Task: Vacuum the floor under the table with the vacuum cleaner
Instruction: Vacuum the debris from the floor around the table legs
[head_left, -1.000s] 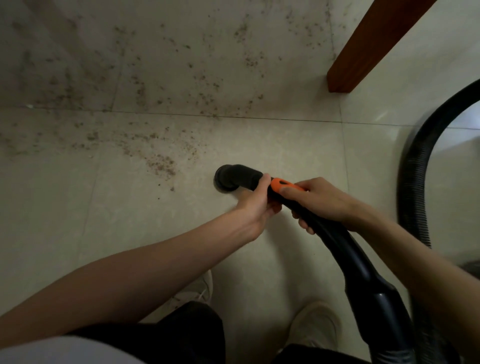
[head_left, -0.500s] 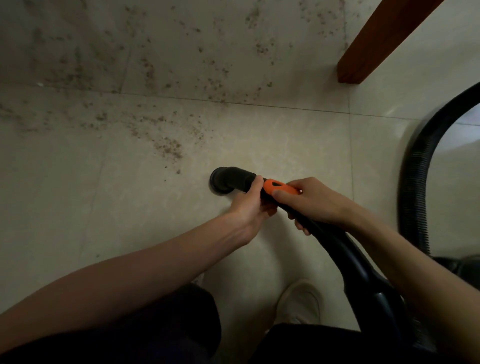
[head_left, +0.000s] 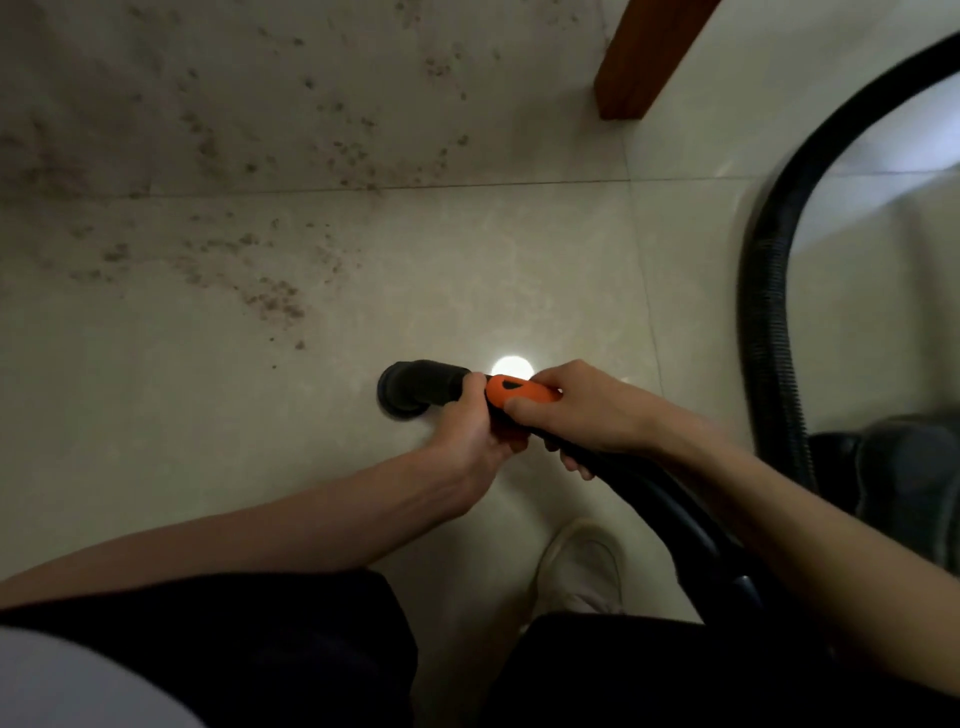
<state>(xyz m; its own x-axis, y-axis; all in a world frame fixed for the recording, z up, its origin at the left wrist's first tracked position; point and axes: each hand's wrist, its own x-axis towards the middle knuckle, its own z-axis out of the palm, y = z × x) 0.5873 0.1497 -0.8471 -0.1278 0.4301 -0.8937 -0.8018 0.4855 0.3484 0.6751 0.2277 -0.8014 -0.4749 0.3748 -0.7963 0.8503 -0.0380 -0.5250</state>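
1. Both hands on the vacuum wand: left hand grips just behind the black nozzle, right hand wraps the orange handle.
2. Nozzle mouth sits on the tile floor.
3. Dirt specks at 10 o'clock.
4. Wooden table leg at 1 o'clock, ribbed hose arcing at 3.

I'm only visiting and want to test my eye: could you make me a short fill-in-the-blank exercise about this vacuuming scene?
1. The switch on the vacuum handle under the right hand is coloured ____.
2. The nozzle points down at a patch of floor that is ____ of crumbs.
3. The scattered crumbs lie on the tiled ____.
4. The brown wooden table leg stands at the upper ____ of the view.

Missing words: orange; clear; floor; right
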